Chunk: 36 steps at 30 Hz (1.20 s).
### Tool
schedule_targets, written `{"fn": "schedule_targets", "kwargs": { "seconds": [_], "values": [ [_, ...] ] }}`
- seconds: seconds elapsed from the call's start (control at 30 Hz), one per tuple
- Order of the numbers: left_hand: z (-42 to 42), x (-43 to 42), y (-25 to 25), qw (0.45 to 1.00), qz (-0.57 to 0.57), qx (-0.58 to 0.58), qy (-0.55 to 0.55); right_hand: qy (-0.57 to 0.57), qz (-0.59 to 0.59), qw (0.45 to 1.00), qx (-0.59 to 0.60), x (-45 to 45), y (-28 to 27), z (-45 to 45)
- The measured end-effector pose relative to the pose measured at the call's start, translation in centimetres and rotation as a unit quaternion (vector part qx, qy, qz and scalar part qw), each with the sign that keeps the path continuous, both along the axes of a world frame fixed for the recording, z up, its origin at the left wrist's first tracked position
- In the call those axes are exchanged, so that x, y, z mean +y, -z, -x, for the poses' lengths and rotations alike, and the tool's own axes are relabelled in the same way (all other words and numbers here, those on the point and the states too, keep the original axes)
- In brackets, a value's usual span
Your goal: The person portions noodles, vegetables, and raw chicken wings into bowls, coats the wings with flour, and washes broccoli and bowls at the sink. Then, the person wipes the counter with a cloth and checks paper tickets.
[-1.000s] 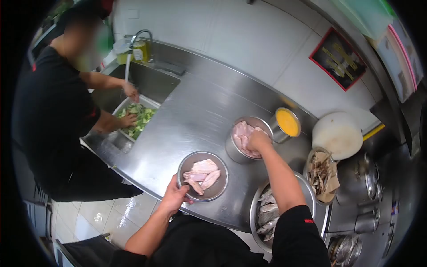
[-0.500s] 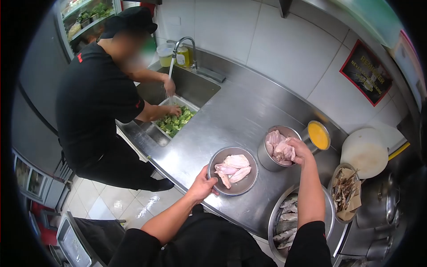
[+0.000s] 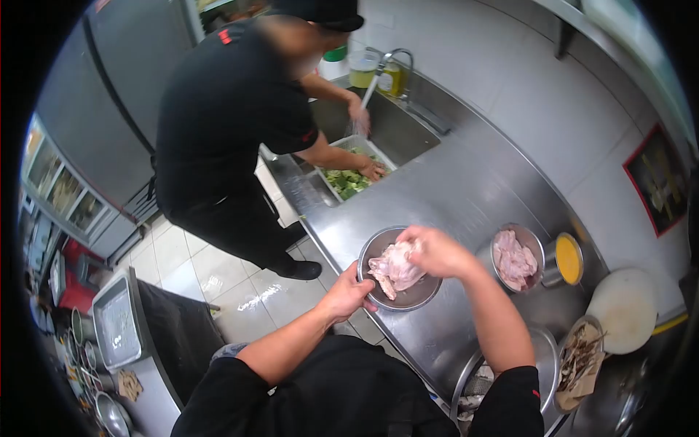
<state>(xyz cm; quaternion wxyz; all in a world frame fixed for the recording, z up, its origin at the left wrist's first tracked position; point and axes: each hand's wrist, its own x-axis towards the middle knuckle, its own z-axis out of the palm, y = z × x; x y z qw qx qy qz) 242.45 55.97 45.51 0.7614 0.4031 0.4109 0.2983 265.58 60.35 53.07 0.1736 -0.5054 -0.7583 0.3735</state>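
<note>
My left hand grips the near left rim of a round metal bowl at the counter's front edge. Pale raw chicken wings lie in that bowl. Over its right side is my right hand, fingers closed on chicken pieces at the top of the pile; the fingertips are partly hidden. To the right stands a deep metal pot with more raw chicken in it.
A container of yellow liquid stands beside the pot. Nearer me are a large bowl of whole fish and a basket of dried fish. A co-worker rinses chopped greens at the sink.
My right hand has moved left from the pot to the bowl with chicken. The bowl's pile is larger. My view has turned, shifting the scene rightward.
</note>
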Motion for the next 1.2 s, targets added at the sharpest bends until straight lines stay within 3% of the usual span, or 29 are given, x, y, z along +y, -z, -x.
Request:
{"fn": "schedule_targets", "kwargs": {
  "seconds": [0.1,0.3,0.43,0.47,0.6,0.7,0.83,1.0,1.1,1.2],
  "values": [
    [3.4,0.5,-0.2,0.999,0.001,-0.028,-0.021,-0.016,-0.058,0.954,-0.295,0.1,-0.1,7.7],
    [11.5,1.2,2.3,0.993,-0.021,-0.029,-0.111,-0.124,-0.143,0.899,-0.396,3.3,3.6,20.6],
    [19.2,0.4,2.5,0.977,0.008,0.0,-0.213,-0.217,-0.184,0.899,-0.333,5.5,4.5,29.4],
    [21.3,0.0,2.1,0.973,0.013,-0.004,-0.229,-0.237,-0.187,0.914,-0.272,6.3,4.6,31.1],
    [27.5,-2.5,1.8,0.95,-0.001,-0.03,-0.312,-0.312,-0.027,0.943,-0.11,9.6,5.3,38.0],
    [30.3,-4.8,1.7,0.921,-0.011,-0.006,-0.389,-0.331,0.051,0.933,-0.129,9.1,4.7,43.2],
    [32.0,-6.8,1.8,0.886,-0.021,0.013,-0.463,-0.422,0.02,0.898,-0.123,8.1,5.8,48.2],
    [33.7,-6.3,2.7,0.857,0.008,0.026,-0.515,-0.493,-0.161,0.808,-0.281,5.5,5.5,53.9],
    [34.7,-5.0,2.7,0.834,0.029,0.047,-0.548,-0.522,-0.19,0.781,-0.285,6.1,7.6,56.5],
    [35.3,-3.9,3.2,0.817,0.043,0.059,-0.572,-0.526,-0.108,0.807,-0.245,8.1,7.7,58.3]
  ]
}}
